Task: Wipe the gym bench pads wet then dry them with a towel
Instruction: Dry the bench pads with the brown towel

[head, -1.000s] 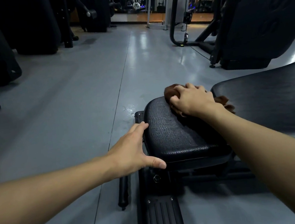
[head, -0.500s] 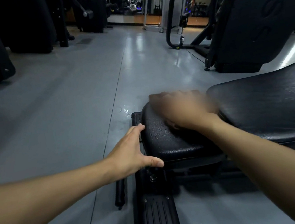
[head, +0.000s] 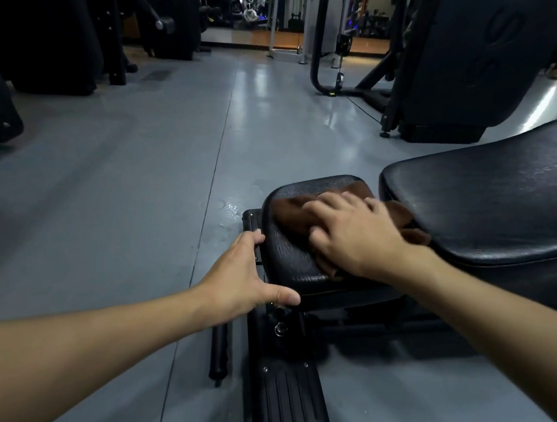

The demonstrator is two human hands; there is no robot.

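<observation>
A small black seat pad [head: 291, 253] of the gym bench lies in front of me, with the longer black back pad [head: 491, 199] to its right. A brown cloth [head: 292, 209] is spread on the seat pad. My right hand [head: 350, 235] lies flat on the cloth with fingers stretched out, pressing it against the pad. My left hand [head: 242, 278] rests against the pad's left edge, thumb along the front rim and fingers straight.
The bench's black base rail [head: 287, 402] runs toward me on the grey floor [head: 118, 208], with a black handle bar [head: 219, 354] beside it. Water drops [head: 228, 208] shine on the floor left of the pad. Dark gym machines [head: 478, 45] stand behind and at far left.
My right hand has swept the cloth across the seat pad, from its far edge toward the middle, and the cloth now lies spread flatter. My left hand stays on the pad's left edge.
</observation>
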